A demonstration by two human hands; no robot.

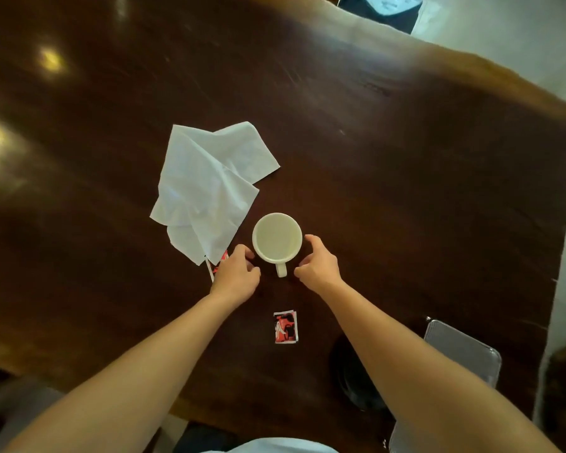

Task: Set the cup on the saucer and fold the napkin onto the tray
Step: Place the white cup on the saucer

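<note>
A white cup stands upright on the dark wooden table, its handle pointing toward me. My left hand is just left of the cup and my right hand just right of it, fingers curled and apart, neither clearly touching it. A crumpled white napkin lies spread on the table up and left of the cup. A dark round saucer sits near the table's front edge, partly behind my right forearm. A silver tray lies at the lower right.
A red and black sachet lies between my forearms. Another red sachet and a thin white stick peek out under the napkin's lower corner. The table's right edge runs diagonally, with pale floor beyond.
</note>
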